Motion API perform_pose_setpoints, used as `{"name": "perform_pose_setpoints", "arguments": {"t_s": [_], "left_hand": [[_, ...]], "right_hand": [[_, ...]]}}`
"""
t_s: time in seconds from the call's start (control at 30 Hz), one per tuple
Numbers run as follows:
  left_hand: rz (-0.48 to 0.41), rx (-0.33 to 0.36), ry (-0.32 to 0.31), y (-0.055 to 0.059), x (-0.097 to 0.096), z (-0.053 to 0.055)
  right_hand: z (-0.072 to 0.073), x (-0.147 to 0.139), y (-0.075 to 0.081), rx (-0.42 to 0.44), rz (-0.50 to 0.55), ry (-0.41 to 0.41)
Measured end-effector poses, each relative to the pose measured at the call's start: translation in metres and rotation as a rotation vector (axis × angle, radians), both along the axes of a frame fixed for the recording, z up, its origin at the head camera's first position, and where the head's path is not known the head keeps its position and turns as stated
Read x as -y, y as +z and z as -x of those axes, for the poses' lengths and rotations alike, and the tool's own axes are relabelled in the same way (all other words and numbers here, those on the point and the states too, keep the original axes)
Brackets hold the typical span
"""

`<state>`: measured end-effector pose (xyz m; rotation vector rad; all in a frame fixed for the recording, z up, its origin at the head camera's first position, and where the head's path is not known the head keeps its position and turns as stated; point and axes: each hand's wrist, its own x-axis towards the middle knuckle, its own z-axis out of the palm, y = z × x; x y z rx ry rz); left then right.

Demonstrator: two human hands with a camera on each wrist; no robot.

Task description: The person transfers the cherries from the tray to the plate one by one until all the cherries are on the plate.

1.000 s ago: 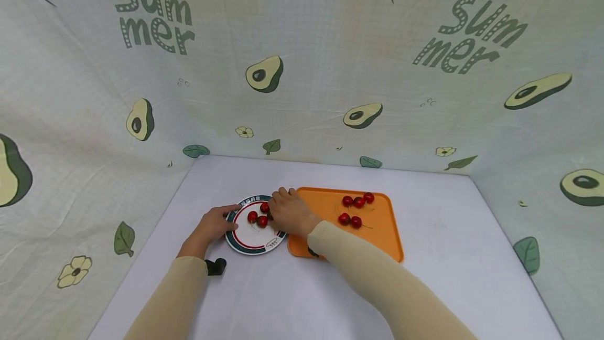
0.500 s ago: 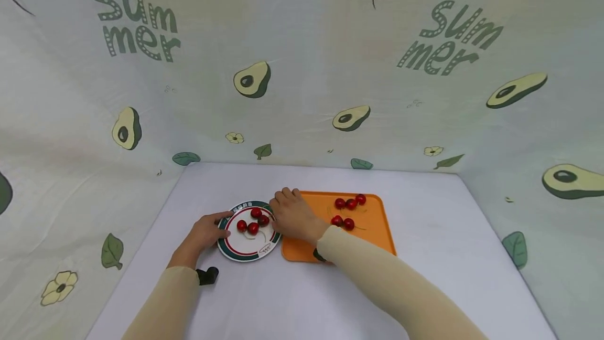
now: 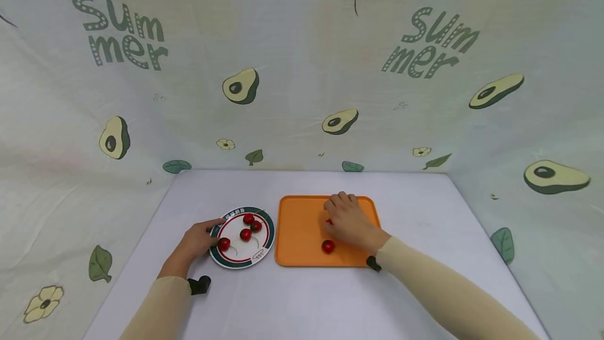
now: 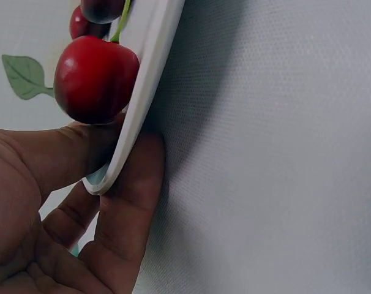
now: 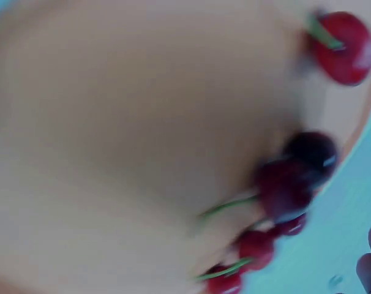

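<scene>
My left hand (image 3: 200, 236) pinches the near-left rim of a round white plate (image 3: 245, 260) with a green-and-red border. Its thumb lies on top and fingers beneath in the left wrist view. Several red cherries lie on the plate, one cherry (image 4: 97, 79) right beside the thumb. Over the orange tray (image 3: 302, 209) is my right hand (image 3: 349, 222), fingers bent downward above the cherries. One cherry (image 3: 329, 221) peeks out by its fingertips, others hidden beneath it. Another cherry (image 3: 327, 246) lies nearer the tray's front. In the blurred right wrist view, fingertips (image 5: 370, 263) show apart from several stemmed cherries (image 5: 283, 190).
Plate and tray stand side by side on a white-covered table (image 3: 292, 303), a narrow gap between them. A pale cloth (image 3: 283, 41) printed with avocados and leaves hangs behind and at both sides. Black camera mounts (image 3: 199, 285) sit at the wrists.
My right hand has left the plate's right side and moved right over the tray. One plate cherry has shifted left to my thumb; a tray cherry lies closer to the front. The view has shifted slightly.
</scene>
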<state>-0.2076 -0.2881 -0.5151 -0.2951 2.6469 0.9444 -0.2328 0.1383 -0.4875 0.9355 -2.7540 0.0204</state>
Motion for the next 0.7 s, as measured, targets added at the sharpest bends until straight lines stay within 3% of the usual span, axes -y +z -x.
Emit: {"name": "perform_pose_setpoints", "arguments": {"t_s": [0.13,0.27,0.7], "left_hand": [[-0.004,0.009,-0.004,0.001,0.001,-0.003],[-0.008,0.009,-0.006,0.005,0.002,-0.004],[-0.024,0.024,-0.013,0.005,0.000,-0.002]], "right_hand": [[-0.008,-0.026,-0.010,0.032,0.016,-0.025],[-0.010,-0.040,-0.019,0.003,0.012,-0.026],[-0.007,-0.056,-0.038,-0.004,0.005,-0.018]]}}
